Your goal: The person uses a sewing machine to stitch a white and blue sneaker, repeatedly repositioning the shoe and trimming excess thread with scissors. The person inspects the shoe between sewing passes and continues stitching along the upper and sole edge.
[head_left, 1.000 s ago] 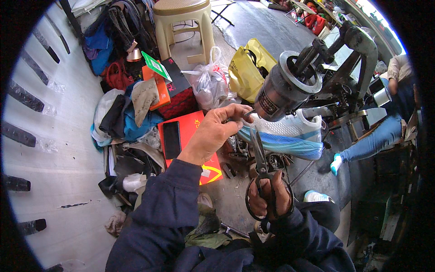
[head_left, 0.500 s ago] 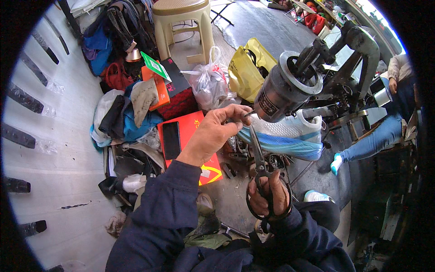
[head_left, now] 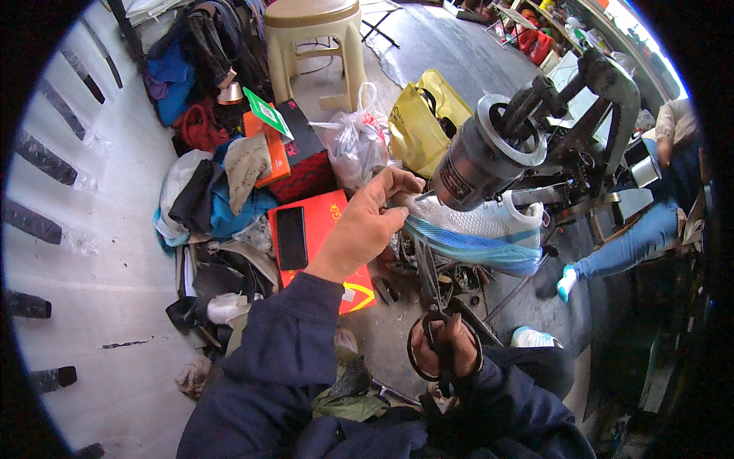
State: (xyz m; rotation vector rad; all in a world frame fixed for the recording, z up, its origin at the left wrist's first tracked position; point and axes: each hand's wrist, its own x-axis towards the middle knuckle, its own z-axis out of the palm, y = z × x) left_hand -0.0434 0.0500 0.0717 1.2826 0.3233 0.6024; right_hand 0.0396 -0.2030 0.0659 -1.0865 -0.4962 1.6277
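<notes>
A white and blue running shoe (head_left: pixel 482 233) sits under the dark metal head of a sewing machine (head_left: pixel 468 164), its toe pointing left. My left hand (head_left: pixel 355 233) is at the toe, the thumb and bent forefinger to either side of its tip. Black-handled scissors (head_left: pixel 428 279) are in my right hand (head_left: pixel 459 348), with fingers through the loops. Their blades point up and away, just below the front of the shoe. Whether any thread runs between my left fingers and the machine is too fine to tell.
Left of the shoe are a red box (head_left: pixel 325 218) with a black phone (head_left: pixel 291 239), a clear plastic bag (head_left: pixel 355 141) and a yellow bag (head_left: pixel 428 126). Heaped cloth (head_left: pixel 195 199) lies further left, and a beige stool (head_left: pixel 313 46) stands beyond. A seated person's jeans leg (head_left: pixel 631 241) is at right.
My right hand has drawn the scissors down toward me, away from the toe. My left thumb and forefinger have parted somewhat. The whole view has shifted slightly.
</notes>
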